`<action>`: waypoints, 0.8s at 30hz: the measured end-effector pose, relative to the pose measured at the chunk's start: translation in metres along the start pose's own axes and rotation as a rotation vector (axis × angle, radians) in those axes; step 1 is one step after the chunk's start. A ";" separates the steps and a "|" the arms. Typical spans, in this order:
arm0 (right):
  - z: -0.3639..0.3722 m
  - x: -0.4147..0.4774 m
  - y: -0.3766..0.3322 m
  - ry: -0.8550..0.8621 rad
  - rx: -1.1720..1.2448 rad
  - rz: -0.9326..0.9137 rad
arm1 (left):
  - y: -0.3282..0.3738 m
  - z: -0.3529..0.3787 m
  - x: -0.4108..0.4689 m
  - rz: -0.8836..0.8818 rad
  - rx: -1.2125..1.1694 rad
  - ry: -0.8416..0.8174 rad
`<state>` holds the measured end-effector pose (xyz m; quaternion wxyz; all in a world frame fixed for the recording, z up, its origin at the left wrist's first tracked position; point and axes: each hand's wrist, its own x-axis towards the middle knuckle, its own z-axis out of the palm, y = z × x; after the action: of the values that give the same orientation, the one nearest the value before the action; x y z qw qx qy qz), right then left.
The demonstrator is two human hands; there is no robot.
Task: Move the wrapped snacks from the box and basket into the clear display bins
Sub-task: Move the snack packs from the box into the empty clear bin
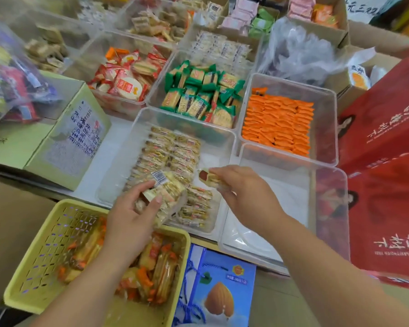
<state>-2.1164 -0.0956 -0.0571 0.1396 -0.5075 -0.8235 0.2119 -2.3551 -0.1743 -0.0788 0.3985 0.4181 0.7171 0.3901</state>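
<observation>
Both over bin | left grip: snack stack | right grip: single snack

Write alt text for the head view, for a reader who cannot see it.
Over a partly filled clear bin, the left hand grips a bundle of wrapped snacks and the right hand pinches a single snack. A yellow basket of packets sits nearer; bins of green packets and orange packets lie beyond.
</observation>
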 end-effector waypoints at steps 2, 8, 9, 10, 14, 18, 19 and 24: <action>-0.001 0.027 0.000 -0.085 -0.236 -0.046 | -0.006 -0.005 0.008 0.022 -0.017 0.001; 0.023 0.085 0.005 -0.332 -0.654 -0.058 | -0.034 -0.010 0.021 -0.052 -0.202 -0.004; 0.029 0.092 0.007 -0.363 -0.700 -0.056 | -0.036 -0.012 0.023 -0.064 -0.234 0.000; 0.034 0.097 0.008 -0.392 -0.743 -0.055 | -0.037 -0.013 0.026 -0.078 -0.256 0.006; 0.058 0.106 0.014 -0.509 -0.852 -0.075 | -0.044 -0.016 0.033 -0.114 -0.309 0.007; 0.077 0.110 0.017 -0.613 -0.777 0.014 | -0.044 -0.014 0.035 -0.117 -0.297 -0.012; 0.082 0.111 0.018 -0.640 -0.746 0.047 | -0.044 -0.014 0.035 -0.113 -0.295 -0.011; 0.090 0.115 0.019 -0.733 -0.644 0.124 | -0.048 -0.015 0.037 -0.126 -0.324 -0.023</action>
<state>-2.1935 -0.0038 -0.1431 -0.3365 -0.4649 -0.8102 0.1190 -2.3944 -0.1604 -0.1251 0.4926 0.3070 0.6651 0.4698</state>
